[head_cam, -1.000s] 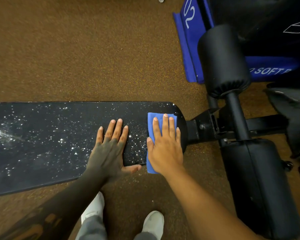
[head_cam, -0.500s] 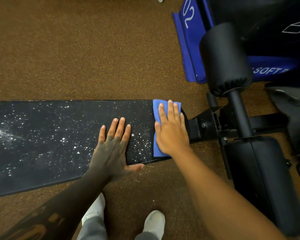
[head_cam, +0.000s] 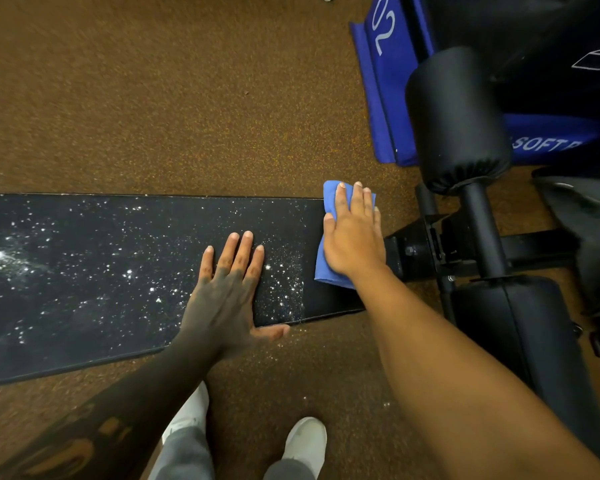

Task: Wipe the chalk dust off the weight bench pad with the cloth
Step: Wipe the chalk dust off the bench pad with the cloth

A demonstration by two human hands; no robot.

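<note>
The long black bench pad (head_cam: 101,271) runs from the left edge to the middle, speckled with white chalk dust. A narrow strip at its right end looks clean. My right hand (head_cam: 355,237) lies flat on a folded blue cloth (head_cam: 324,271) at the pad's right end, and the cloth's far corner pokes past the pad's far edge. My left hand (head_cam: 227,292) rests flat on the pad with fingers spread, just left of the cloth, its thumb hanging over the near edge.
The bench's black frame and round leg rollers (head_cam: 458,119) stand to the right, with a second black pad (head_cam: 527,341) below them. A blue mat (head_cam: 388,91) lies at the far right. Brown speckled flooring (head_cam: 153,98) surrounds the bench. My white shoes (head_cam: 305,441) stand near the bottom.
My right hand has slid the cloth away from me across the pad's right end, from the near edge to the far edge, leaving a clean strip. My left hand has stayed put.
</note>
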